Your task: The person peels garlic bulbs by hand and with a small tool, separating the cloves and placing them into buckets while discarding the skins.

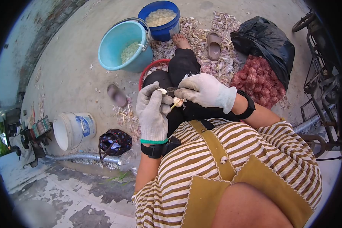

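Note:
My left hand point(152, 110), in a white and grey work glove, is closed with a pale peeled garlic clove point(162, 91) pinched at its fingertips. My right hand point(204, 91), gloved alike, is wrapped round a small knife, and its dark blade point(171, 91) points at the clove. Just below the blade, between the hands, is a partial garlic bulb point(178, 102) with a thin stem slanting toward my left fingers; I cannot tell which hand supports it. Under my hands and legs, a red basin point(141, 80) is partly hidden.
Ahead stand a light-blue bucket point(104, 57) and a dark-blue bucket point(140, 14), both holding pale cloves. Garlic skins point(226, 28) litter the ground. To the right lie a red mesh sack of garlic bulbs point(258, 78) and a black plastic bag point(269, 38). A white bucket point(62, 131) lies left.

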Tool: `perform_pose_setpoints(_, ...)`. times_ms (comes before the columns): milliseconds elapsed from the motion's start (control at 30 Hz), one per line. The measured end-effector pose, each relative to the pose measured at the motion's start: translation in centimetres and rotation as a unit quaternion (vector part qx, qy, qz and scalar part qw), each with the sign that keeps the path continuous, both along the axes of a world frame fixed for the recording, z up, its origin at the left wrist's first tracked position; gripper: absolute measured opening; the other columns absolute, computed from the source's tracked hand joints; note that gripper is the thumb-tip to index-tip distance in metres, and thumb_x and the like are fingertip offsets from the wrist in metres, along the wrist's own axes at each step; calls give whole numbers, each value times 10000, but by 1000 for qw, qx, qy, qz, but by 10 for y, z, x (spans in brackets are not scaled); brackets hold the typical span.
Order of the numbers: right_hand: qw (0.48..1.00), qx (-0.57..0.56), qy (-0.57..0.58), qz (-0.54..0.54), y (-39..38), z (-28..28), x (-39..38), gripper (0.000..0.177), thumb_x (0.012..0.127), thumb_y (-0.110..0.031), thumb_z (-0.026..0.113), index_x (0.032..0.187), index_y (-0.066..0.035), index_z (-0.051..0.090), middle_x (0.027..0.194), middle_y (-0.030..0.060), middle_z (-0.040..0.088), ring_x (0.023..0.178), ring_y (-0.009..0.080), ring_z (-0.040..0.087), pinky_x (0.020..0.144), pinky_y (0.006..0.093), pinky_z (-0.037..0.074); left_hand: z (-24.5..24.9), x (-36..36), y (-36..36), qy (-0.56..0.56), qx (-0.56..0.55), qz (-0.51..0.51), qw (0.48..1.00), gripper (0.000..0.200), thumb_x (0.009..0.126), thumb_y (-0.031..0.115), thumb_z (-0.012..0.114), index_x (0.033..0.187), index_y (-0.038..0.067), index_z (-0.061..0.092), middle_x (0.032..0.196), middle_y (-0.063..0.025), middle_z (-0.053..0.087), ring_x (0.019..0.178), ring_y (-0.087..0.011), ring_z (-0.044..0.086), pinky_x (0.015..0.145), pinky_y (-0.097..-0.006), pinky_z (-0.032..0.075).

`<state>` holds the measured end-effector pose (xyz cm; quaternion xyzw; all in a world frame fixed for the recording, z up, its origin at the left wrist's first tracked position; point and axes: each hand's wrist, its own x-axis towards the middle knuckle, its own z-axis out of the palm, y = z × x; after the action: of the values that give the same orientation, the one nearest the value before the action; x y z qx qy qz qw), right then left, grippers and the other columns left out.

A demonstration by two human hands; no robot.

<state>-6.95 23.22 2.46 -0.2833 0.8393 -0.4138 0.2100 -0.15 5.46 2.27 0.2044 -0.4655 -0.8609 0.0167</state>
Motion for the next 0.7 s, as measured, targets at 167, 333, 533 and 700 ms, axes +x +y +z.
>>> perform_pose_setpoints(167,999,-12,20,22,-2,2,-4,259,907,-262,597,965,-17,660,807,154,641,723,278,630,649,361,482,4,2,-1,-25,-97,-73,992,258,952,29,490,1207,-2,515,895,-74,629,654,-112,629,467,-177,435)
perform_pose_setpoints(333,993,-58,-96,-22,1,10,-4,267,914,-240,610,981,13,658,761,97,636,663,168,589,619,306,473,6,2,-2,-35,-43,-53,997,250,957,48,496,1197,-16,516,889,-77,633,658,-110,635,471,-173,437)
perform_pose_setpoints(533,985,-36,-168,-7,1,5,-3,297,922,-258,612,986,26,669,722,62,621,646,109,560,602,267,465,5,6,-4,-36,-119,-44,991,249,951,71,520,1193,10,534,853,-56,630,618,-83,600,472,-163,412)
perform_pose_setpoints(700,990,-12,-138,29,0,10,-6,277,913,-247,607,956,15,686,726,78,633,650,133,582,600,286,473,5,10,-4,-15,-149,-53,987,243,945,83,540,1180,29,561,821,-28,621,590,-55,553,473,-154,383)
